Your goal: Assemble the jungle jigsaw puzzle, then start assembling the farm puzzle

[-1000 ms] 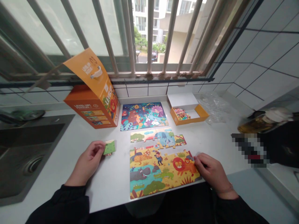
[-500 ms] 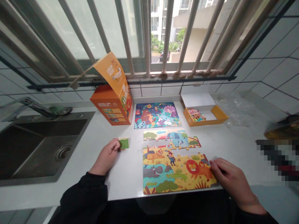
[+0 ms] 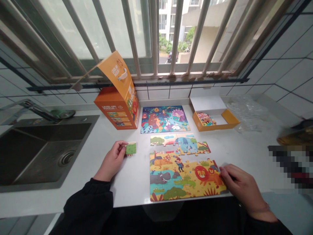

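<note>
The left hand [image 3: 112, 161] pinches a green jigsaw piece [image 3: 131, 148] between thumb and fingers; whether the piece touches the counter [image 3: 133, 184] I cannot tell. To that hand's right, well apart, lies the lion-and-hippo jigsaw section [image 3: 186, 181], its far side met by the right hand [image 3: 241, 186], whose fingers are bent in; gripping or merely resting, I cannot tell. Ahead and left of the right hand lies the elephant strip [image 3: 186, 145]. A push from the right fingertips could skew the section or buckle its joints; a low sweep by the left hand might snag the strip's tabs
</note>
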Available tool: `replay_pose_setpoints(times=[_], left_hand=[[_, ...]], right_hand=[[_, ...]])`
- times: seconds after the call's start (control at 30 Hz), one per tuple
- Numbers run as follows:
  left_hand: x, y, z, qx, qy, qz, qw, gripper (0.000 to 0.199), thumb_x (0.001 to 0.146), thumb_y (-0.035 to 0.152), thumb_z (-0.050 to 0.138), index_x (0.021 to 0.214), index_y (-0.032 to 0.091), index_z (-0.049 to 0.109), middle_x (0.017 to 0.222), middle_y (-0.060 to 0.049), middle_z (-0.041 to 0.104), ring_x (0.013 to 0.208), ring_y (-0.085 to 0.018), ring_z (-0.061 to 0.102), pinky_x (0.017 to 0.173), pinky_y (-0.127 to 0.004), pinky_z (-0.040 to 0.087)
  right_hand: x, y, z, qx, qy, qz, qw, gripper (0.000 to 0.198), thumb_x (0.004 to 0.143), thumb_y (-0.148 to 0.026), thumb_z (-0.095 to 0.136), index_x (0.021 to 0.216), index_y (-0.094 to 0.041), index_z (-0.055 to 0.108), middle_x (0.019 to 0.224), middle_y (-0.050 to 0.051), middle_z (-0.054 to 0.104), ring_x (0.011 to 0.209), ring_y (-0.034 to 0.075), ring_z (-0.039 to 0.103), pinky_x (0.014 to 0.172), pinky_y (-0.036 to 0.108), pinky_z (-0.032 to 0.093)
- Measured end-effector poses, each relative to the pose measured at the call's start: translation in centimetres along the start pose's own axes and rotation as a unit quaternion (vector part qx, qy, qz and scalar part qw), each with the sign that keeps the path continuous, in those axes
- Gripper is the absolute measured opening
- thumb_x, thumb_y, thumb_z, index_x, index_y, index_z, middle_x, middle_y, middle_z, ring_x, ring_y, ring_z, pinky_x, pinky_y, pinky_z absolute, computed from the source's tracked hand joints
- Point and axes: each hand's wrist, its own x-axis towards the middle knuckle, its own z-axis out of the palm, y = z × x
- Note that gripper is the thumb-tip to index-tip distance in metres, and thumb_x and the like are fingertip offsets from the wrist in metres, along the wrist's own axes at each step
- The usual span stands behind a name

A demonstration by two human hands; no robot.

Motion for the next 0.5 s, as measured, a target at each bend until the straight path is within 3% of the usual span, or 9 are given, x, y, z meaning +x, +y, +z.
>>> replay_pose_setpoints(times=[0.27,0.5], left_hand=[[0.08,-0.64,0.28,-0.064,0.01,-0.027,0.998,0.046,0.098,0.057,0.066,0.128,0.021,0.065,0.096,-0.004,0.075,0.086,-0.024,0.073,0.087,-0.037,0.06],[-0.12,0.24,0.35,-0.081,0.007,-0.041,0.996,0.041,0.098,0.05,0.065,0.127,0.021,0.063,0.087,-0.002,0.073,0.08,-0.023,0.072,0.081,-0.034,0.058]], right_hand=[[0.08,-0.24,0.02,-0.003,-0.002,0.006,1.0,0.039,0.11,-0.045,0.055,0.081,-0.025,0.071,0.081,0.005,0.073,0.075,0.021,0.068,0.071,0.031,0.052],[-0.19,0.16,0.15,-0.006,0.023,0.005,1.0,0.038,0.107,-0.05,0.059,0.082,-0.026,0.075,0.086,0.003,0.078,0.076,0.02,0.073,0.069,0.028,0.056]])
